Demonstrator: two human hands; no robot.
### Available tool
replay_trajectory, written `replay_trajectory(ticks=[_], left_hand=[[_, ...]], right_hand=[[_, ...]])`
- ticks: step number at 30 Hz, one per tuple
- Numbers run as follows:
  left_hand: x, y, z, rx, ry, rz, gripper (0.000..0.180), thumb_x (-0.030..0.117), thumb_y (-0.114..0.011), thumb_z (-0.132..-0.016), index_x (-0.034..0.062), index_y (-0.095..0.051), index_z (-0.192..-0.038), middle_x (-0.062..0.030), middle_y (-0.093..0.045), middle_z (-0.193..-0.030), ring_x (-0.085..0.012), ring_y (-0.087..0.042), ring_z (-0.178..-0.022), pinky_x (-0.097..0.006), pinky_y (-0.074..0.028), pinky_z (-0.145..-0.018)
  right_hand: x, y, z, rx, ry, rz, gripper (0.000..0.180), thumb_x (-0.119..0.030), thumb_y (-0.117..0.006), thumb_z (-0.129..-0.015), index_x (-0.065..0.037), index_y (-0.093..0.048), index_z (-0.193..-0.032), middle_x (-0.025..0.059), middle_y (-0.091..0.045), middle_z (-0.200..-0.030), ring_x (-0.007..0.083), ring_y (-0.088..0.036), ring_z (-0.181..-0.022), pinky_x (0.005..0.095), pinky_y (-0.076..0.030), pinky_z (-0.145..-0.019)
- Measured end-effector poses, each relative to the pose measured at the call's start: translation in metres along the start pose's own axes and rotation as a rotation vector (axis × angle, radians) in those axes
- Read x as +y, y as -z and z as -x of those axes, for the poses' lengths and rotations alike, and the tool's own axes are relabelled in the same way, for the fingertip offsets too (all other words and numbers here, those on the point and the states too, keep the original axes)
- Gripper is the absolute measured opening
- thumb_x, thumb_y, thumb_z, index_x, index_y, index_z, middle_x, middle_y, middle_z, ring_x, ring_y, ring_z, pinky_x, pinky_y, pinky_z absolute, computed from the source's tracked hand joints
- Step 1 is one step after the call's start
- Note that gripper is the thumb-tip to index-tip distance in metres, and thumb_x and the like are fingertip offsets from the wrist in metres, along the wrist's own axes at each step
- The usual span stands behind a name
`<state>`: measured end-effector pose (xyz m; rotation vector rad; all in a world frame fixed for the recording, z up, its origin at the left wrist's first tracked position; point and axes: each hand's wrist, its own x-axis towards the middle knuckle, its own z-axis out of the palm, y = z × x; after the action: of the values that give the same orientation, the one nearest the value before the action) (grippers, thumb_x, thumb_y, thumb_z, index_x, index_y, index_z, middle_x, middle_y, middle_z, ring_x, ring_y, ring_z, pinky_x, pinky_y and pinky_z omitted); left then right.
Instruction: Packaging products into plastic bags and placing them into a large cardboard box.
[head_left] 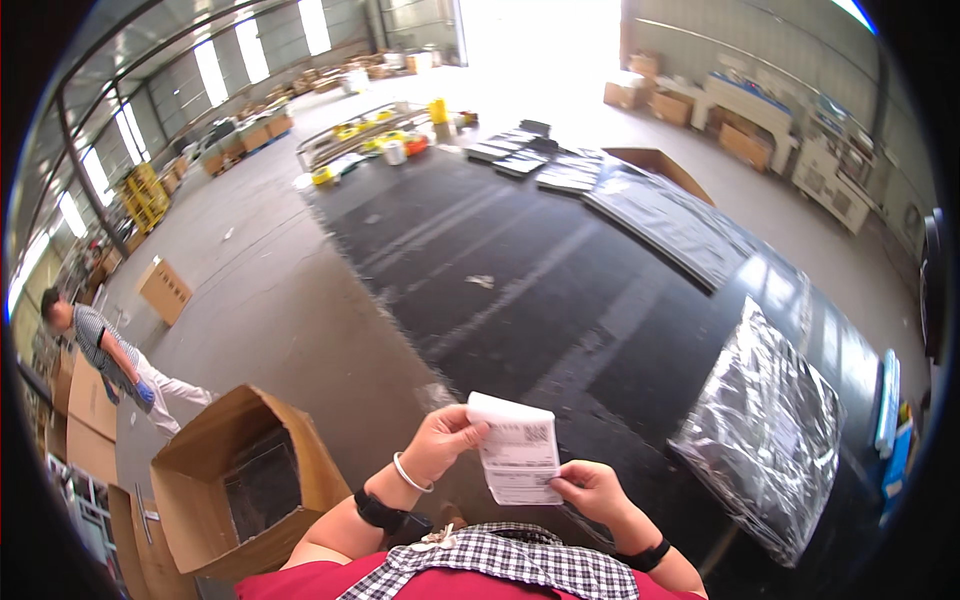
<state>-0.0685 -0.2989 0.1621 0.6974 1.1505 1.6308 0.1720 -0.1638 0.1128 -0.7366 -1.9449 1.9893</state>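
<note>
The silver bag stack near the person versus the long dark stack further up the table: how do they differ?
The silver bag stack is bright, crinkled and reflective; the dark stack is flatter and duller. The silver one lies near the right hand, which with the left hand holds a paper label; the dark one lies further up the table, beside an open brown box. Both rest on the black table.

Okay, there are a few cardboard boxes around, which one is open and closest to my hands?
The big open cardboard box on the floor beside your left hand, flaps up, dark liner inside. The small closed box and the open box beyond the table are farther away.
</note>
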Motion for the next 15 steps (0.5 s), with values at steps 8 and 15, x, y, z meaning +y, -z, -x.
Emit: replay_trajectory(ticks=[8, 15], left_hand=[[0.060, 0.199, 0.062, -0.281, -0.118, -0.156, 0.046, 0.044, -0.065, -0.090, 0.0058, -0.069, -0.115, -0.0170, -0.035, -0.150, -0.0278, -0.029, -0.139, -0.044, -0.026, -0.112], [0.072, 0.340, 0.075, 0.227, -0.072, -0.239, 0.036, 0.017, -0.074, -0.086, -0.0007, -0.066, -0.115, -0.0131, -0.053, -0.133, -0.0190, -0.048, -0.122, -0.033, -0.039, -0.102]], right_hand=[[-0.025, -0.196, -0.155, 0.035, 0.037, -0.225, 0.011, -0.006, -0.056, -0.097, 0.002, -0.059, -0.103, 0.0046, -0.067, -0.088, 0.0076, -0.062, -0.076, 0.0211, -0.049, -0.068], [-0.048, -0.324, -0.291, -0.314, 0.037, -0.256, 0.009, -0.001, -0.053, -0.097, -0.001, -0.057, -0.105, 0.0020, -0.065, -0.088, 0.0064, -0.060, -0.077, 0.0210, -0.048, -0.069]])
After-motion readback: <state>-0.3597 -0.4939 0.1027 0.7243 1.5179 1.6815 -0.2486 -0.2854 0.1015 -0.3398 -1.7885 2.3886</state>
